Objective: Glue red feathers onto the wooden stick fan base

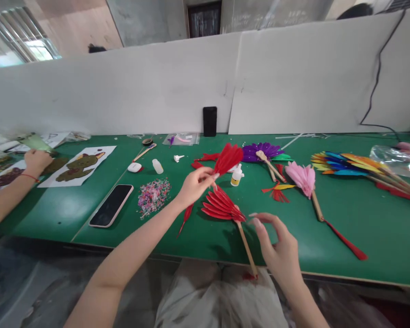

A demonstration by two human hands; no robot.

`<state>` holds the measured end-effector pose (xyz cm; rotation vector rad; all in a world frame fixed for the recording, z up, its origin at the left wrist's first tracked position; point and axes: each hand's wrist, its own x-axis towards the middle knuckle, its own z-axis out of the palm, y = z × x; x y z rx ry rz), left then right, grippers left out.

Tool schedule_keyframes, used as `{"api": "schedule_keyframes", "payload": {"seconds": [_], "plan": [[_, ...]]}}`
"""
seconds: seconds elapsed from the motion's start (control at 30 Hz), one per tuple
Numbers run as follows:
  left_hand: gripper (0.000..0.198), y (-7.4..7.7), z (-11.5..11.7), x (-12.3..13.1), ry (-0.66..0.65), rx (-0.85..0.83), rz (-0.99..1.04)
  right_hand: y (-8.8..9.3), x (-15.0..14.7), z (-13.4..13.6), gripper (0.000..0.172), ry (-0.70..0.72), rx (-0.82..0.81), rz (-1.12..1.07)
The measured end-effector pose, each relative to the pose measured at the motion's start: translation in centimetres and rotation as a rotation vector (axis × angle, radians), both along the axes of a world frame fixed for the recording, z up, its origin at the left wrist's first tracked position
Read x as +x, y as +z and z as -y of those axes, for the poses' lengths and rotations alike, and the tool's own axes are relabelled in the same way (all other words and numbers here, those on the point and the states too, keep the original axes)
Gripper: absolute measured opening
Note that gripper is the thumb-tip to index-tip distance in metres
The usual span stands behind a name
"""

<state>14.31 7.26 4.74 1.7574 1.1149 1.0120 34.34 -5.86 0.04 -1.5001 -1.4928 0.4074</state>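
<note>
My left hand (197, 186) pinches a bunch of red feathers (229, 158) above the green table. Below it lies a red feather fan (222, 206) with a wooden handle (246, 248) that reaches over the table's front edge. To the right of this fan, my right hand (276, 243) is raised with thumb and fingers apart, holding nothing. A small glue bottle (237, 176) with a yellow label stands behind the fan. One loose red feather piece (187, 218) lies left of the fan, and more red feathers are partly hidden behind my left hand.
Left on the green table (123, 246) are a phone (112, 206), sequins (153, 197) and a white bottle (157, 166). Right are purple (259, 151), pink (302, 178) and multicoloured (348, 163) feather fans. A black phone (210, 121) leans on the partition; another person's hand (37, 160) is far left.
</note>
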Motion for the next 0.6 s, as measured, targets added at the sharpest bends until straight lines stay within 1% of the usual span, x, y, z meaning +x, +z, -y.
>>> {"api": "schedule_keyframes", "payload": {"seconds": [0.03, 0.07, 0.13, 0.17, 0.23, 0.3, 0.37, 0.43, 0.53, 0.6], "plan": [[0.023, 0.5, 1.9, 0.3, -0.040, -0.028, -0.014, 0.8, -0.2, -0.1, 0.030, 0.056, -0.071, -0.111], [0.022, 1.0, 3.8, 0.6, -0.068, -0.057, -0.041, 1.6, -0.5, -0.2, 0.037, 0.134, -0.100, -0.208], [0.019, 1.6, 7.1, 1.1, -0.100, -0.089, -0.085, 3.0, -1.3, -0.6, 0.047, 0.245, -0.100, -0.328], [0.018, 1.8, 8.4, 1.3, -0.099, -0.079, -0.096, 3.5, -1.8, -0.8, 0.047, 0.243, -0.088, -0.361], [0.016, 1.9, 10.5, 1.6, -0.090, -0.059, -0.119, 4.2, -2.7, -1.0, 0.049, 0.276, -0.124, -0.444], [0.017, 2.0, 11.9, 1.7, -0.061, -0.015, -0.137, 4.6, -3.5, -0.7, 0.045, 0.304, -0.129, -0.529], [0.022, 2.2, 12.9, 1.7, -0.053, -0.017, -0.130, 4.7, -3.9, 0.0, 0.043, 0.330, -0.135, -0.592], [0.025, 2.4, 13.7, 1.7, -0.081, -0.107, -0.070, 4.7, -4.1, 1.0, 0.044, 0.335, -0.148, -0.627], [0.028, 2.3, 14.9, 2.2, -0.131, -0.272, 0.098, 4.7, -4.1, 2.4, 0.049, 0.305, -0.136, -0.639], [0.031, 1.9, 15.7, 2.8, -0.121, -0.302, 0.194, 4.8, -3.8, 3.2, 0.052, 0.275, -0.123, -0.615]]}}
